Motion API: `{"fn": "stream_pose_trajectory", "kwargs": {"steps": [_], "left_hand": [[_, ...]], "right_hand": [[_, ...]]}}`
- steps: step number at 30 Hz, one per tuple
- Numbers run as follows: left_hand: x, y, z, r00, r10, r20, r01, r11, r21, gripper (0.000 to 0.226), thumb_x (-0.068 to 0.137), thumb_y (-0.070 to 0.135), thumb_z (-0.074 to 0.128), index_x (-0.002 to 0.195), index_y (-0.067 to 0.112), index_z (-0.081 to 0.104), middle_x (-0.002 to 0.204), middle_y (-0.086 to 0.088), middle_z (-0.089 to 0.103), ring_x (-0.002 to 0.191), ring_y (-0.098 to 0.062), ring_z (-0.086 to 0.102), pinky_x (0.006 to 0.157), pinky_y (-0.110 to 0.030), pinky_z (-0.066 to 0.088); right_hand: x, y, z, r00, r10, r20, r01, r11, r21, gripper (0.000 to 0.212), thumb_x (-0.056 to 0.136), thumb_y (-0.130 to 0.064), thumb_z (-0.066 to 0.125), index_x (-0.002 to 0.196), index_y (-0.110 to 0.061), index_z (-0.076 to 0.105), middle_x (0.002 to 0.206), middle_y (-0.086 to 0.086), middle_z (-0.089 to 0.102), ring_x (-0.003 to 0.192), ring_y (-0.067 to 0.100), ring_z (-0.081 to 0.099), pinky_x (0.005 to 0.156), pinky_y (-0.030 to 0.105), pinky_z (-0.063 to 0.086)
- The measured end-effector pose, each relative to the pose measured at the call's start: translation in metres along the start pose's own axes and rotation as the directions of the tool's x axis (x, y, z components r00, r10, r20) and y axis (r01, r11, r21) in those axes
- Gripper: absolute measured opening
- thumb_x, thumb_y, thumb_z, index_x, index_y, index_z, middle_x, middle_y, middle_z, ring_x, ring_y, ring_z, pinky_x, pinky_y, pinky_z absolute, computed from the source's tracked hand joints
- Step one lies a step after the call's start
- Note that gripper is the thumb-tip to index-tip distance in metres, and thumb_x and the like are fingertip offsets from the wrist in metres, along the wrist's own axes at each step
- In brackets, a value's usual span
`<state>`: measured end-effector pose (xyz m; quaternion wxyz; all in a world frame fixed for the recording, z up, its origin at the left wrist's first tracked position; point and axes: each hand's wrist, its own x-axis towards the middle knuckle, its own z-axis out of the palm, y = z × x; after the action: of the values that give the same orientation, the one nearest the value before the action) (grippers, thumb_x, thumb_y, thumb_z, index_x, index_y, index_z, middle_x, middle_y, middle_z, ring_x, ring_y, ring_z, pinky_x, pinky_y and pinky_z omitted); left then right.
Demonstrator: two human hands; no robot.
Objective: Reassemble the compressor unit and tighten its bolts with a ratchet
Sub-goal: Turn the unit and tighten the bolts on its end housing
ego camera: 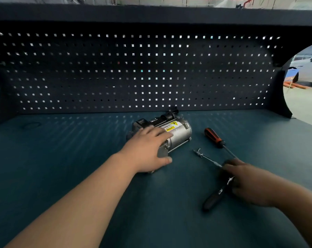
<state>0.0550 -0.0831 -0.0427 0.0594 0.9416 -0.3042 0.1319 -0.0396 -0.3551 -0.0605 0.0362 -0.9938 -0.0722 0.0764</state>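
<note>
Compressor unit (176,131) lying on side, mid desk (62,158), close to pegboard (97,68). Left hand (148,151) resting on top, fingers spread flat, not clamping. Right hand (250,183) down over head end of ratchet (211,202), fingers curled, can't tell if actually gripping. Thin metal rod (203,156) and orange-black screwdriver (213,136) just beside.

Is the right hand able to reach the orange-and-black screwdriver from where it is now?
Probably yes. The screwdriver lies on the bench just beyond the right hand, with nothing between them. That hand grips the ratchet, though, so it would have to release it first.
</note>
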Motion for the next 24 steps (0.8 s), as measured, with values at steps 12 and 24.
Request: {"fn": "stream_pose_trajectory", "kwargs": {"steps": [12, 24], "left_hand": [[-0.012, 0.036, 0.03, 0.925, -0.284, -0.253, 0.308, 0.949, 0.062, 0.03, 0.094, 0.044, 0.039, 0.119, 0.033, 0.051, 0.141, 0.009, 0.04, 0.121, -0.025, 0.039, 0.102, -0.039, 0.03], [-0.066, 0.017, 0.016, 0.831, -0.457, -0.316, 0.478, 0.878, -0.014, 0.044, 0.081, 0.058, 0.053, 0.121, 0.04, 0.053, 0.139, 0.013, 0.044, 0.121, -0.024, 0.035, 0.098, -0.042, 0.025]], "right_hand": [[0.015, -0.005, 0.001, 0.844, 0.112, -0.524, 0.071, 0.946, 0.317, 0.017, 0.096, -0.034, 0.042, 0.086, -0.021, 0.04, 0.076, -0.005, 0.058, 0.065, 0.019, 0.053, 0.06, 0.033, 0.033], [0.036, -0.057, 0.005, 0.94, 0.212, -0.268, 0.201, 0.289, 0.936, 0.022, 0.1, -0.024, 0.039, 0.083, -0.013, 0.047, 0.074, 0.01, 0.073, 0.042, 0.02, 0.053, 0.049, 0.029, 0.039]]}}
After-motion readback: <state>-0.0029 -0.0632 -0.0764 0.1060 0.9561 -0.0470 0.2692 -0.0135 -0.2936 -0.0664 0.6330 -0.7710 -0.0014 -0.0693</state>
